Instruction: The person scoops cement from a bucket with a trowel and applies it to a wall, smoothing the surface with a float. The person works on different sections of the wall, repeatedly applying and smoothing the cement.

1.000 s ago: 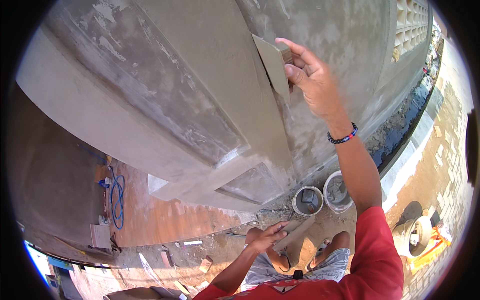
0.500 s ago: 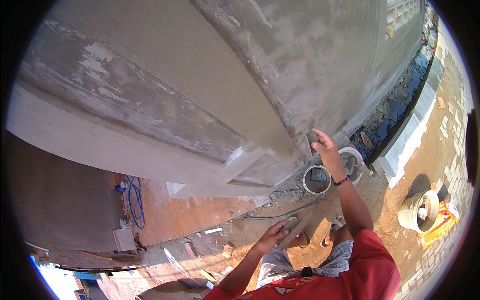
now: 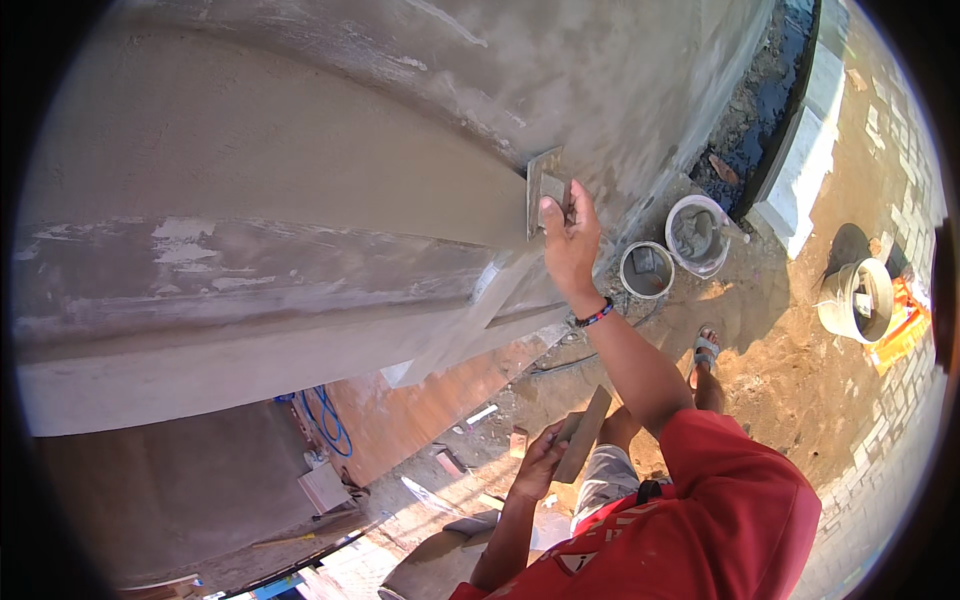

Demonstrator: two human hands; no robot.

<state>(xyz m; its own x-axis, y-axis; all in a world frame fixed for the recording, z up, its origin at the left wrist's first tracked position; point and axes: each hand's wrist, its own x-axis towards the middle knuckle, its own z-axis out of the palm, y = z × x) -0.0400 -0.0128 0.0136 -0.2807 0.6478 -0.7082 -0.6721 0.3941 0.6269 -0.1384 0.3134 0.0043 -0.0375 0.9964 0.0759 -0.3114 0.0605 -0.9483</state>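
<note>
Plastering float (image 3: 542, 183), at 1 o'clock, appears to rest against the grey wall, its plate steeply tilted; it looks light and stiff, probably gritty or a little slick if damp, and the block on its back is the place to hold. The right hand (image 3: 572, 238) grasps that block, thumb on one side and fingers on the other. At 5 o'clock, a flat mortar board (image 3: 584, 435), likely rigid and easily lifted, is gripped by the left hand (image 3: 540, 463) along its left side, well apart from the wall. Around these, from left to right: a smooth plastered band (image 3: 280, 140) spreads at 10 o'clock; a looped blue hose (image 3: 326, 420) lies at 8; a reddish plywood sheet (image 3: 430, 400) covers ground at 7. Between 2 and 3 stand a smaller bucket (image 3: 647, 270) and a white bucket (image 3: 697, 237), close together, near the right forearm and likely to hinder a low reach. Farther out at 3 are a cream bucket (image 3: 856, 302) and an orange sack (image 3: 906, 322).
</note>
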